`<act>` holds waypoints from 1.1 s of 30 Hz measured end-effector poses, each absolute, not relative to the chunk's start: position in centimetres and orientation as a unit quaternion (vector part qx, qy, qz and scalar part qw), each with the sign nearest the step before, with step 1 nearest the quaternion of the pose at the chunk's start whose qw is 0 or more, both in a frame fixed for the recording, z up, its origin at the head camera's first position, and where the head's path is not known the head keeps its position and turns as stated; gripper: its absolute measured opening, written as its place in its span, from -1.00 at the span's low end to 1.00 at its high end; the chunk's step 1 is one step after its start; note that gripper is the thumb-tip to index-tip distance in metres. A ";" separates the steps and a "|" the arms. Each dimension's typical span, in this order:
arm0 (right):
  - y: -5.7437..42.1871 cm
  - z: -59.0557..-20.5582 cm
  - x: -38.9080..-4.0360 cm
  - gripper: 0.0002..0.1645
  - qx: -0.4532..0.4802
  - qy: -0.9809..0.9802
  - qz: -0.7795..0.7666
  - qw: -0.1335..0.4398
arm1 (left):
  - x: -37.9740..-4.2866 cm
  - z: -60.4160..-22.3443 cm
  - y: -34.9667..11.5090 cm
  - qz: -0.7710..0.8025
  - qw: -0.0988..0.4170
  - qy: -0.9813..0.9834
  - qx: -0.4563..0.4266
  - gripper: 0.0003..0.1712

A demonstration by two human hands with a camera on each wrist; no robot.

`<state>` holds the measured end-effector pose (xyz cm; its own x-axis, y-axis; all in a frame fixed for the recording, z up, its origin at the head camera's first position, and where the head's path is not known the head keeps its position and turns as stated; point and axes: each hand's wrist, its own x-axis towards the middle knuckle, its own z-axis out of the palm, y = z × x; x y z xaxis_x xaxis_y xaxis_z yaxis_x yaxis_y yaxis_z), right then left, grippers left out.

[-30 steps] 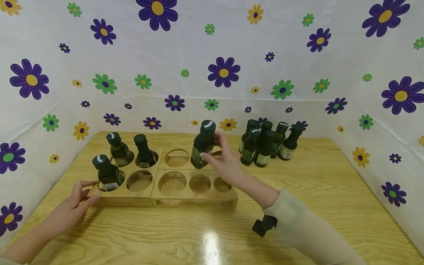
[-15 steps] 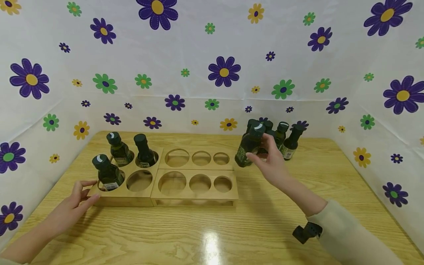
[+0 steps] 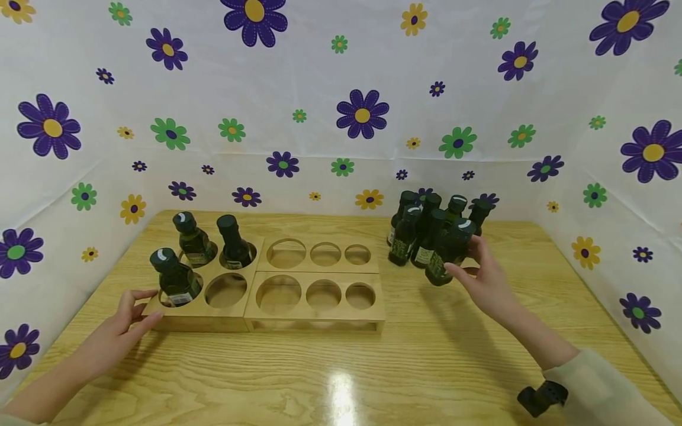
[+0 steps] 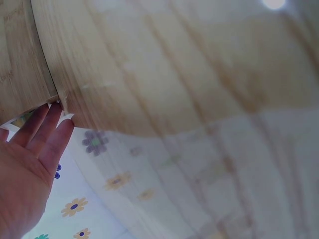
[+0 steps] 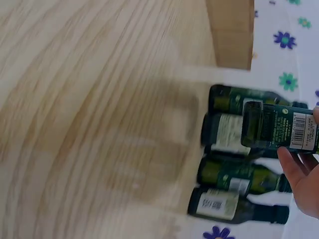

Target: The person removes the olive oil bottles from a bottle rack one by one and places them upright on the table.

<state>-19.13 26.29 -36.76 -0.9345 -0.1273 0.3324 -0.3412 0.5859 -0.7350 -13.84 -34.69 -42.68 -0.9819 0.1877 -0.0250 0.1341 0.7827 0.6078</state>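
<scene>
My right hand [image 3: 490, 290] holds a dark green glass bottle [image 3: 450, 251], thumb on one side and fingers on the other. The bottle is slightly tilted above the table, in front of a group of similar bottles [image 3: 403, 239]. Its barcode label shows in the right wrist view, where the held bottle [image 5: 281, 127] overlaps others behind it. At the left, my left hand [image 3: 114, 331] touches the front left corner of a wooden bottle rack [image 3: 197, 324]. Straight fingers [image 4: 57, 144] meet that corner in the left wrist view. Three bottles [image 3: 181, 287] stand in the rack's holes; its front right hole is empty.
A second wooden rack [image 3: 314, 313] adjoins the first on the right, with two rows of empty round holes in differing sizes. Several bottles stand close together at the back right of the wooden table [image 3: 256, 378]. Flower-patterned cloth [image 3: 319, 71] encloses the back and sides.
My right hand has carried the bottle rightward, from above the second rack, past its right end, to the front of the bottle group. The left hand has stayed at the rack's corner.
</scene>
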 end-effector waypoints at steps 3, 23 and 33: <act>27.4 -37.3 -19.5 -0.34 0.127 -0.884 0.431 0.129 | -13.8 -42.7 -34.7 0.320 0.040 0.943 0.086 -0.46; 29.5 -39.2 -23.5 -0.21 0.070 -0.905 0.408 0.098 | -13.8 -42.6 -34.5 0.328 0.030 0.940 0.091 -0.48; 29.5 -39.8 -24.5 -0.19 0.060 -0.909 0.403 0.092 | -13.7 -42.5 -34.5 0.323 0.026 0.942 0.089 -0.48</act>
